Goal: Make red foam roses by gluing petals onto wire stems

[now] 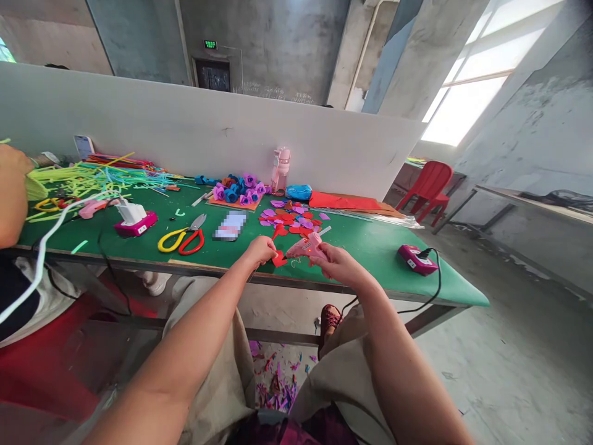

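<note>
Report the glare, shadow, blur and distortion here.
Head view: the window at right glares white; head view: the red seat at lower left sits in shade; head view: the phone is pixelated; head view: the pillar leans, probably wide-angle distortion; head view: the pink glue gun looks fairly sharp.

Left hand [262, 250] pinching red paper [278, 259], right hand [337, 261] gripping pink glue gun [307, 248], green table [370, 247] beneath

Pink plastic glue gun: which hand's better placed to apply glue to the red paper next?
Right, most likely. The right hand holds the pink plastic glue gun, nozzle pointing toward the left hand, which looks occupied, with red paper at its fingertips.
</note>
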`<state>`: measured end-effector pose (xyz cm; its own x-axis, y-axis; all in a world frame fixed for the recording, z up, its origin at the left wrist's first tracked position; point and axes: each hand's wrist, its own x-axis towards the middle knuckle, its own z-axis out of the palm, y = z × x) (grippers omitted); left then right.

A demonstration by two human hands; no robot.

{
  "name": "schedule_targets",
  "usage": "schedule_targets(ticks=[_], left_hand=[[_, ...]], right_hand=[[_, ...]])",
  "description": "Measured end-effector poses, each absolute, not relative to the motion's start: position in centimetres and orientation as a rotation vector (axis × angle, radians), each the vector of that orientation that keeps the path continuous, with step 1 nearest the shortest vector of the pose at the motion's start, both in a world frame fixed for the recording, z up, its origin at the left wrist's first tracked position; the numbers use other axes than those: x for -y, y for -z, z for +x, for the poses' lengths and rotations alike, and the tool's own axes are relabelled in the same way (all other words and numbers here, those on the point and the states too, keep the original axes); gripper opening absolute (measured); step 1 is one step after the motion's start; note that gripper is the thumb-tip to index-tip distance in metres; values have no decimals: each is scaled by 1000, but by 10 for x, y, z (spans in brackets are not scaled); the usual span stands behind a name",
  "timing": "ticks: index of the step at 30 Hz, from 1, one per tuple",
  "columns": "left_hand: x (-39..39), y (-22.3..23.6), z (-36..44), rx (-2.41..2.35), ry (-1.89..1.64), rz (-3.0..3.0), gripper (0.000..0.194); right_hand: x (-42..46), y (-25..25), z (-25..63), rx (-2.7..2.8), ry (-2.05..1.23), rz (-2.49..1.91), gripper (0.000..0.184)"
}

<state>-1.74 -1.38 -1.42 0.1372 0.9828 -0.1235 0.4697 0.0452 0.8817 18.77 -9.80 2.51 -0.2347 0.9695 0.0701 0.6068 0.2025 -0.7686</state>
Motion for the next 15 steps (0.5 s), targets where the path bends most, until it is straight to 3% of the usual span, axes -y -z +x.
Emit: schedule_targets(ticks=[15], left_hand=[[12, 15, -18, -1492, -674, 1631, 14]], right_hand=[[98, -27, 179, 2091, -658, -1476, 18]])
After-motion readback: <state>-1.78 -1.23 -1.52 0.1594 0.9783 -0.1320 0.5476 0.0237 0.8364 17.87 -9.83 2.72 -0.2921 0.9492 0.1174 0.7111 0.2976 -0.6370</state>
